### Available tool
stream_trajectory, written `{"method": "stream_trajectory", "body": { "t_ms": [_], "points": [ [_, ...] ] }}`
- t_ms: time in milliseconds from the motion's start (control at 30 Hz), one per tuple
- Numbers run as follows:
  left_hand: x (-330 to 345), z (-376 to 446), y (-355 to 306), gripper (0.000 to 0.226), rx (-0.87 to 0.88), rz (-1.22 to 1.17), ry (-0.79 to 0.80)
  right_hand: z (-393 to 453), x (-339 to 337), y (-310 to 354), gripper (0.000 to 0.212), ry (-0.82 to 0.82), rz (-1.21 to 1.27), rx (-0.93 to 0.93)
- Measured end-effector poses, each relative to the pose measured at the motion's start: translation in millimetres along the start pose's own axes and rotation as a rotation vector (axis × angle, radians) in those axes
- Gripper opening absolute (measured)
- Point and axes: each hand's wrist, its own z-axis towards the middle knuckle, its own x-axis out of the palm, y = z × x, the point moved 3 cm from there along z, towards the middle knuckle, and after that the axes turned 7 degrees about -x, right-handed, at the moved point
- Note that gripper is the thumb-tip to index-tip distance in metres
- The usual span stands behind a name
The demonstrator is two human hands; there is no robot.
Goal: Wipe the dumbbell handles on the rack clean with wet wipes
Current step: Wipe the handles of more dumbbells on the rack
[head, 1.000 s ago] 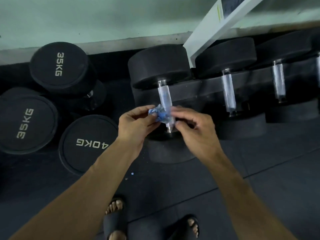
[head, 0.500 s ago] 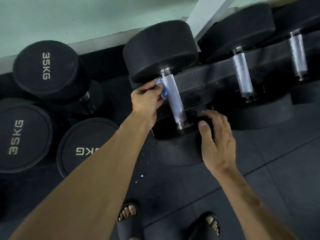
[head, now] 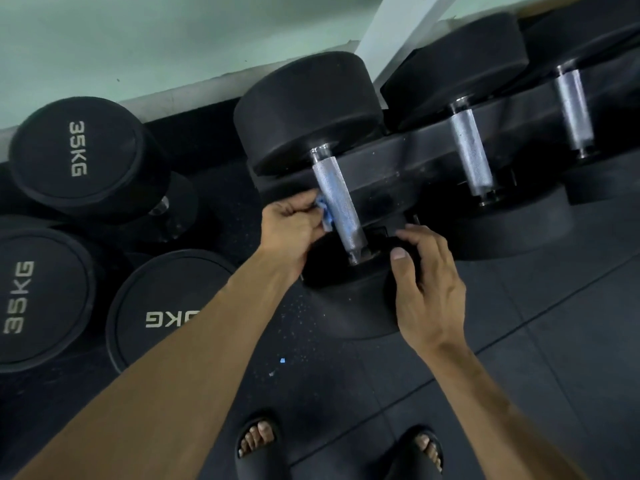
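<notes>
A large black dumbbell lies on the low black rack, its knurled silver handle running toward me. Blue smears show on the handle. My left hand pinches a crumpled blue wet wipe against the handle's left side, near its lower half. My right hand rests with bent fingers on the near black weight head of that dumbbell. Two more dumbbell handles lie on the rack to the right.
Black 35KG dumbbells and a third one stand on end on the floor at left. A white rack post rises by the pale green wall. Blue wipe scraps lie on the dark rubber floor. My sandalled feet stand below.
My left hand has slid the wipe down the handle from its top end toward the lower half. My right hand stays on the near weight head. The camera has moved closer.
</notes>
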Motion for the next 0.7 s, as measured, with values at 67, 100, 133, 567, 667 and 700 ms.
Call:
{"method": "stream_trajectory", "body": {
  "t_ms": [67,100,133,567,667,700],
  "points": [
    [3.6,11.3,-17.1,0.034,0.002,-0.166,-0.068,0.2,0.6,-0.2,0.058,0.014,-0.012,0.008],
    [5.6,14.4,-22.6,0.036,0.003,-0.236,-0.075,0.2,1.0,-0.3,0.058,0.017,-0.016,0.014],
    [5.5,15.2,-23.6,0.037,0.005,-0.259,-0.06,0.1,1.1,-0.4,0.057,0.016,-0.019,0.018],
    [-7.8,4.7,-4.0,0.042,0.055,0.128,0.07,-0.7,2.4,-2.3,0.051,-0.045,-0.013,0.012],
    [-6.3,5.9,-4.3,0.042,0.047,0.057,0.026,-0.8,2.2,-2.9,0.05,-0.064,-0.016,0.013],
    [-5.6,12.0,-11.1,0.04,0.045,-0.042,-0.018,-1.0,2.5,-2.9,0.049,-0.066,-0.014,0.012]
  ]
}}
